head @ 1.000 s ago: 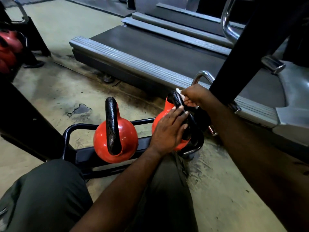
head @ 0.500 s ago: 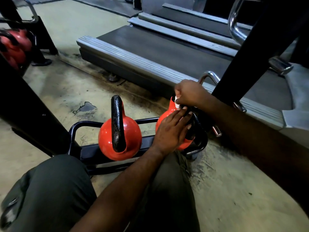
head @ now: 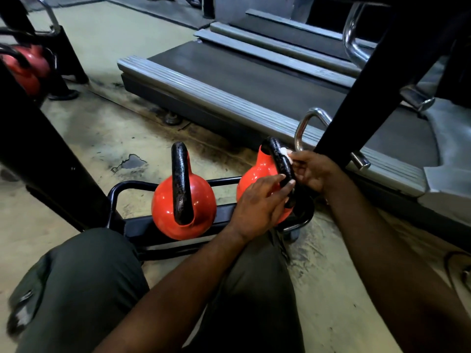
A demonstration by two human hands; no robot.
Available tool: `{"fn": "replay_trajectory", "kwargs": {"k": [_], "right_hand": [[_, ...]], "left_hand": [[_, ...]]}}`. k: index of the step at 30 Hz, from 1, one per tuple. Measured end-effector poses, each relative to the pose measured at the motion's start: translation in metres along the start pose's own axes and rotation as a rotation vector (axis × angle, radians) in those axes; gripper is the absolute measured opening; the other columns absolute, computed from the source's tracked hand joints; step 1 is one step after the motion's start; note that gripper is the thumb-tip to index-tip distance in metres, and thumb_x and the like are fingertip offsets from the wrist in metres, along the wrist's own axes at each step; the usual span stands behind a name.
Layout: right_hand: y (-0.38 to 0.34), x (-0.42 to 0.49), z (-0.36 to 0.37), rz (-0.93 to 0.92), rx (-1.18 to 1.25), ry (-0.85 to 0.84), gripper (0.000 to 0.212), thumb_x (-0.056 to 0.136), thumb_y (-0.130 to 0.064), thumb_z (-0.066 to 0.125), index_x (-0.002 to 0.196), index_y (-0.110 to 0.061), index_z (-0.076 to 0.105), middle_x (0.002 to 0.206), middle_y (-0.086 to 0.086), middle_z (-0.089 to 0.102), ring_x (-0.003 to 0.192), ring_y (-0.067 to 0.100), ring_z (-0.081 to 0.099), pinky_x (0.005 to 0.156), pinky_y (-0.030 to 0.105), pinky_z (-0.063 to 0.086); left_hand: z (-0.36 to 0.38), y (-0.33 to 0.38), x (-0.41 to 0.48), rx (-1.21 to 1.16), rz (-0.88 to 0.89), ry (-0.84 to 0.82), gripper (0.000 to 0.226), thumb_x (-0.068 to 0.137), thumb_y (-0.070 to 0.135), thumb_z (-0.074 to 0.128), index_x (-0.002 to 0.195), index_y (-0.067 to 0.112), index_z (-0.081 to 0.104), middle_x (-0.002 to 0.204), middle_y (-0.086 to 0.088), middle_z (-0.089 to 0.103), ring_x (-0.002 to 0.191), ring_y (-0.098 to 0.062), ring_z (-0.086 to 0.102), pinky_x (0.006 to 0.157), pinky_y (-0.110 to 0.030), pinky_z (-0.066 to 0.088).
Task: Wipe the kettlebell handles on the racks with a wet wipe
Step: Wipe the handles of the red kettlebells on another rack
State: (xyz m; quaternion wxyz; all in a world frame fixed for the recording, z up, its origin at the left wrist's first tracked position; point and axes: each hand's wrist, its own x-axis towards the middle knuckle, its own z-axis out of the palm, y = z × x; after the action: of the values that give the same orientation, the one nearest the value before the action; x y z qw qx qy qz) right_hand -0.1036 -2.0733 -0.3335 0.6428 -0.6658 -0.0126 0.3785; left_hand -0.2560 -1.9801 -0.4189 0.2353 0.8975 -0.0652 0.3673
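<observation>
Your right hand (head: 313,171) pinches the wipe (head: 284,150) against the handle (head: 277,159), which slants toward the upper left of the frame; your left hand (head: 257,202) rests straight fingers (head: 279,180) on its lower end.

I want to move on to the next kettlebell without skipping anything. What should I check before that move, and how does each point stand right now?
1. Wet wipe in the right hand: ok, pinched against the handle.
2. Left hand steadying the right kettlebell: ok, fingers lie across the handle's lower part.
3. Whole handle wiped: cannot tell.
4. Right kettlebell seated on the rack: cannot tell, the left hand hides its base.
5. Left kettlebell ready: ok, on the rack with nothing touching it.
</observation>
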Motion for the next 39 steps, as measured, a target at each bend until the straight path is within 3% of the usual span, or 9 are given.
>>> {"fn": "replay_trajectory", "kwargs": {"k": [2, 8, 14, 18, 21, 25, 28, 34, 39], "right_hand": [[-0.016, -0.002, 0.01, -0.233, -0.284, 0.095, 0.022, 0.075, -0.008, 0.078, 0.074, -0.015, 0.058, 0.061, -0.001, 0.059, 0.045, 0.003, 0.051, 0.045, 0.017, 0.04], [-0.011, 0.004, 0.071, -0.658, -1.632, 0.341, 0.015, 0.074, -0.016, 0.069, 0.076, -0.027, 0.058, 0.099, 0.004, 0.057, 0.101, 0.03, 0.056, 0.086, 0.039, 0.04], [0.021, -0.019, 0.017, -0.729, -0.988, 0.284, 0.015, 0.076, -0.029, 0.078, 0.079, -0.025, 0.064, 0.079, -0.008, 0.056, 0.073, 0.01, 0.055, 0.068, 0.027, 0.041], [0.021, -0.003, 0.019, -0.228, -0.085, 0.108, 0.007, 0.096, -0.011, 0.059, 0.092, -0.016, 0.063, 0.063, -0.006, 0.066, 0.059, 0.006, 0.057, 0.055, 0.02, 0.048], [0.02, 0.02, 0.014, 0.102, 0.151, -0.005, 0.02, 0.1, -0.014, 0.049, 0.101, -0.005, 0.066, 0.074, 0.005, 0.073, 0.07, 0.016, 0.066, 0.082, 0.028, 0.053], [0.031, -0.003, 0.006, 0.051, 0.093, 0.074, 0.02, 0.096, -0.018, 0.056, 0.077, -0.014, 0.062, 0.056, -0.002, 0.058, 0.051, 0.011, 0.053, 0.056, 0.023, 0.043], [0.032, -0.019, 0.007, -0.309, 0.005, 0.205, 0.016, 0.081, -0.011, 0.076, 0.071, -0.015, 0.064, 0.062, 0.0, 0.065, 0.057, 0.015, 0.059, 0.057, 0.025, 0.049], [0.036, -0.011, 0.052, -0.906, -1.585, 0.65, 0.012, 0.081, -0.023, 0.062, 0.088, -0.025, 0.073, 0.097, 0.001, 0.058, 0.095, 0.026, 0.053, 0.081, 0.04, 0.037], [0.057, -0.045, 0.029, -0.917, -1.397, 0.679, 0.008, 0.075, -0.035, 0.067, 0.08, -0.029, 0.067, 0.092, -0.009, 0.059, 0.094, 0.022, 0.051, 0.084, 0.039, 0.035]], "left_hand": [[-0.001, -0.002, 0.004, -0.004, 0.036, -0.014, 0.043, 0.09, 0.015, 0.063, 0.133, 0.011, 0.061, 0.133, -0.018, 0.056, 0.117, -0.033, 0.054, 0.101, -0.038, 0.042], [-0.012, -0.01, -0.007, -0.058, -0.046, 0.002, 0.04, 0.082, 0.011, 0.057, 0.121, 0.01, 0.066, 0.123, -0.015, 0.06, 0.111, -0.032, 0.056, 0.096, -0.039, 0.046], [-0.014, -0.037, -0.005, -0.072, -0.34, 0.005, 0.034, 0.085, 0.015, 0.052, 0.117, 0.014, 0.066, 0.124, -0.008, 0.057, 0.114, -0.025, 0.055, 0.095, -0.039, 0.048], [-0.014, -0.057, 0.035, -0.181, -0.484, 0.022, 0.044, 0.089, 0.017, 0.047, 0.131, 0.015, 0.06, 0.137, -0.008, 0.051, 0.126, -0.021, 0.051, 0.107, -0.032, 0.042], [-0.012, -0.061, 0.074, -0.247, -0.475, -0.039, 0.04, 0.091, 0.016, 0.05, 0.129, 0.013, 0.063, 0.135, -0.01, 0.055, 0.126, -0.017, 0.052, 0.109, -0.026, 0.039], [-0.017, -0.068, 0.109, -0.33, -0.456, -0.203, 0.019, 0.09, 0.016, 0.066, 0.106, 0.013, 0.075, 0.103, 0.002, 0.065, 0.103, -0.01, 0.061, 0.099, -0.019, 0.043], [-0.027, -0.083, 0.13, -0.378, -0.483, -0.324, 0.018, 0.085, 0.016, 0.074, 0.103, 0.012, 0.077, 0.091, 0.014, 0.064, 0.087, 0.007, 0.06, 0.086, -0.007, 0.044], [-0.024, -0.096, 0.143, -0.408, -0.497, -0.449, 0.018, 0.085, 0.016, 0.075, 0.103, 0.015, 0.077, 0.093, 0.008, 0.075, 0.08, 0.01, 0.066, 0.077, -0.009, 0.051], [-0.022, -0.093, 0.137, -0.365, -0.497, -0.402, 0.018, 0.086, 0.017, 0.074, 0.102, 0.011, 0.077, 0.098, 0.01, 0.072, 0.078, 0.022, 0.058, 0.074, 0.003, 0.042]]}}
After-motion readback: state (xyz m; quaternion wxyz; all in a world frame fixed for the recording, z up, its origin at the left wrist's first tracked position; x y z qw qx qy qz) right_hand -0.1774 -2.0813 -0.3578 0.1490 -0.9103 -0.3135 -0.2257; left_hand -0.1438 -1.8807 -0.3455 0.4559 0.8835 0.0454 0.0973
